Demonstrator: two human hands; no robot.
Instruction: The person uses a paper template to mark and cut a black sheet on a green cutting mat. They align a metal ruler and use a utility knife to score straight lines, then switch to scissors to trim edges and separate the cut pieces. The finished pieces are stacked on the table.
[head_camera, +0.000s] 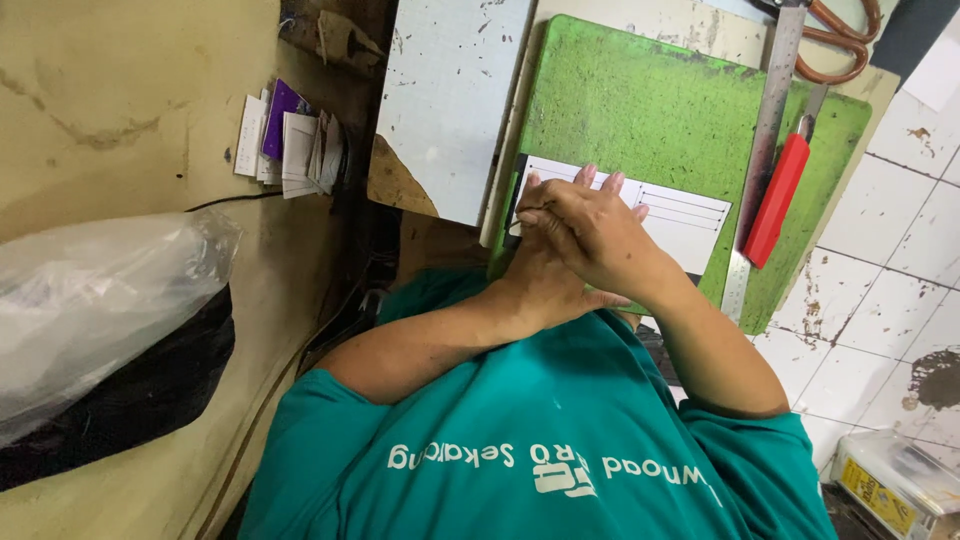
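One green cutting mat (640, 110), one steel ruler (765, 150), one red knife (776, 200), one white sheet (685, 215), two hands.

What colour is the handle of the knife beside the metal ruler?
Red; the knife handle shows best in the head view.

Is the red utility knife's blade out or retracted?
Out: the red utility knife lies on the green cutting mat with a grey blade protruding.
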